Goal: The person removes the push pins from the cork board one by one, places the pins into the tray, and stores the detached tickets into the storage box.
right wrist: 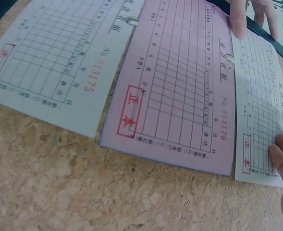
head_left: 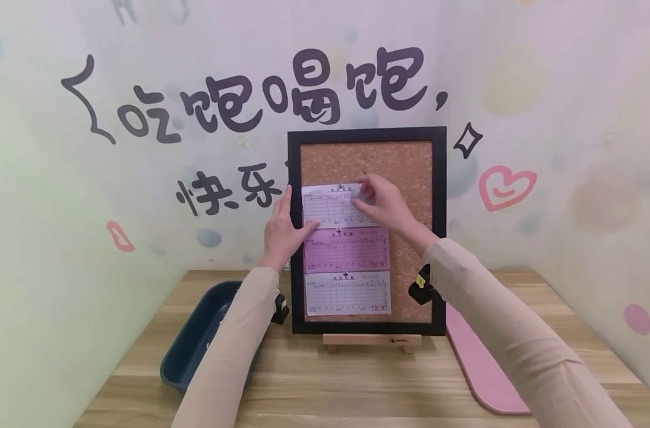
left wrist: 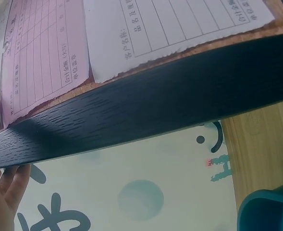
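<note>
Left hand [head_left: 284, 235], frame [head_left: 368, 327], easel [head_left: 370, 340] head view only

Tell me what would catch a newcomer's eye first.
Probably the corkboard on its wooden stand, its pink slip between two white slips. Next, the left hand gripping the black frame and the right hand at the top slip. Behind, large dark writing on the wall.

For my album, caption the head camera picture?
Left hand on the black frame, right hand at the top paper slip.
</note>
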`<state>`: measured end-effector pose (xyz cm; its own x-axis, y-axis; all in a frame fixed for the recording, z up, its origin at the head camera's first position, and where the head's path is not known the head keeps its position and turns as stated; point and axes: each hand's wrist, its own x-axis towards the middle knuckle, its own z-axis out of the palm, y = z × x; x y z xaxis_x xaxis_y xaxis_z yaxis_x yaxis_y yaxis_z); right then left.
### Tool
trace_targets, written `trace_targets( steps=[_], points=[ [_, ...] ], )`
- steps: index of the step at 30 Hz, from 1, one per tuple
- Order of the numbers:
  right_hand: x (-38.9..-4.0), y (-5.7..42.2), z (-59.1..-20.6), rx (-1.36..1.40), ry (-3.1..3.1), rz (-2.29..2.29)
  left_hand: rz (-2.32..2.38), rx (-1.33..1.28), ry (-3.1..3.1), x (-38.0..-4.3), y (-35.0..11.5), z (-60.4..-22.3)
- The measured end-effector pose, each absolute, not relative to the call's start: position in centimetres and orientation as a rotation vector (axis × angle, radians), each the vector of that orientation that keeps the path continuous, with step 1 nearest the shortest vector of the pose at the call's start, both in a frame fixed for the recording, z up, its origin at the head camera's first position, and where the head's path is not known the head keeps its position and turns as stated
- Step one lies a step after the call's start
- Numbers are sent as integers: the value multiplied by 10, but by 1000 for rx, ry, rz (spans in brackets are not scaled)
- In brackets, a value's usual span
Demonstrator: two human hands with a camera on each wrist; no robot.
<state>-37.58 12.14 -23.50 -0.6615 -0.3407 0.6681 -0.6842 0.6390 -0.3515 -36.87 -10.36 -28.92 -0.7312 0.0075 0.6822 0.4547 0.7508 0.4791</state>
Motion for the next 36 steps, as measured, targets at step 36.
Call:
trace_targets(
  steps=[36],
  points=[
    [-393, 93, -232, 629, -2289, 759, -880, -351, -2237, -372, -103, -293]
  ],
)
